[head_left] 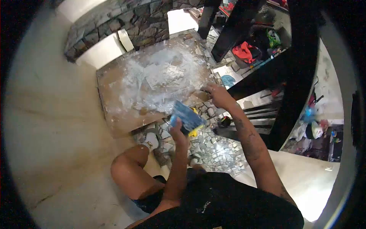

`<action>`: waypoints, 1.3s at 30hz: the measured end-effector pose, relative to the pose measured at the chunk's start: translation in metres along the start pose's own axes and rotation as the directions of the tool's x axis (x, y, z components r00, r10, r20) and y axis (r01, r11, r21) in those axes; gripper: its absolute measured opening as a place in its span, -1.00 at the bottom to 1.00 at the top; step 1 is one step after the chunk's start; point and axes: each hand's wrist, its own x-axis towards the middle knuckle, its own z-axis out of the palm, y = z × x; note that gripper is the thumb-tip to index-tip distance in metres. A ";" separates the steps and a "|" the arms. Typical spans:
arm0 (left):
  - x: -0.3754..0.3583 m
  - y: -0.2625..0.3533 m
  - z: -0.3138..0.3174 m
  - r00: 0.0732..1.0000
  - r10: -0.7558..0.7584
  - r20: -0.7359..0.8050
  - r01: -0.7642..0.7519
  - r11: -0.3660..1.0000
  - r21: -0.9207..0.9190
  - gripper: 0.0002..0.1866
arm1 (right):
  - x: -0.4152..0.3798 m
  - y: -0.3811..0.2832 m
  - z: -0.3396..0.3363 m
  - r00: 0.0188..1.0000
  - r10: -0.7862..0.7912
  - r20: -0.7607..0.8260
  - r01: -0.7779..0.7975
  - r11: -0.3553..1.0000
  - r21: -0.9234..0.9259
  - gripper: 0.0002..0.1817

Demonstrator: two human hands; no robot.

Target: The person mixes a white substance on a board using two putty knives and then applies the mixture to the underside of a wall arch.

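Your left hand (178, 131): pinching blue pack (187, 116), board's (118, 112) five o'clock. Your right hand (218, 94): four o'clock edge, grip unclear.

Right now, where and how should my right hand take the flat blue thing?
I'd pinch the blue thing by its free end, coming from the right: it looks flat, though blurred, and the left hand holds its near left side.

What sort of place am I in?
Probably a building interior being built or renovated: a large board is smeared with white, plaster-like material, the floor is irregular stone or tile pieces, and stonework borders the area.
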 end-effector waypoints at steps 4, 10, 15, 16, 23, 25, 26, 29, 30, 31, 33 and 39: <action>-0.030 -0.036 0.006 0.922 -0.364 -0.130 0.324 0.912 -0.252 -0.68 | 0.044 -0.010 0.004 0.982 -0.170 -0.079 0.164 0.983 -0.079 -0.62; -0.002 -0.021 -0.005 0.997 0.008 -0.074 -0.013 0.997 -0.072 -0.56 | 0.091 -0.045 0.044 0.979 -0.195 0.055 0.202 0.916 -0.346 -0.68; 0.006 0.017 -0.011 0.996 -0.057 -0.066 0.048 0.990 -0.133 -0.64 | 0.074 -0.041 0.050 0.967 -0.256 -0.003 0.244 0.926 -0.287 -0.66; 0.008 0.008 -0.016 0.992 -0.091 -0.084 0.076 0.982 -0.171 -0.65 | 0.076 -0.047 0.032 0.974 -0.178 0.138 0.203 0.959 -0.199 -0.66; 0.009 -0.007 -0.020 0.946 -0.062 -0.317 0.026 0.993 -0.116 -0.80 | 0.101 -0.043 0.073 0.968 -0.252 -0.018 0.231 0.911 -0.342 -0.68; 0.006 -0.020 -0.023 0.936 -0.005 -0.351 0.019 0.999 0.035 -0.83 | 0.092 -0.041 0.076 0.969 -0.248 -0.020 0.234 0.937 -0.260 -0.70; 0.006 -0.018 -0.020 0.922 -0.036 -0.386 0.042 0.999 0.007 -0.84 | 0.087 -0.044 0.066 0.971 -0.236 0.029 0.236 0.940 -0.248 -0.71; 0.009 0.015 -0.005 0.837 -0.358 -0.414 0.154 0.879 -0.450 -0.86 | 0.096 -0.033 0.047 0.981 -0.178 0.078 0.192 0.954 -0.231 -0.70; 0.008 0.012 -0.004 0.805 -0.399 -0.439 0.194 0.876 -0.441 -0.84 | 0.098 -0.029 0.044 0.985 -0.149 0.082 0.164 0.960 -0.225 -0.70; 0.007 0.008 -0.005 0.771 -0.436 -0.465 0.232 0.872 -0.432 -0.82 | 0.100 -0.026 0.044 0.991 -0.131 0.038 0.136 0.964 -0.230 -0.69; 0.010 0.008 -0.004 0.759 -0.437 -0.482 0.223 0.871 -0.438 -0.77 | 0.112 -0.042 0.040 0.993 -0.106 -0.054 0.091 0.968 -0.232 -0.68; 0.010 0.016 -0.001 0.788 -0.448 -0.422 0.180 0.824 -0.538 -0.67 | 0.093 -0.038 0.063 0.963 -0.238 0.129 0.263 0.934 -0.242 -0.70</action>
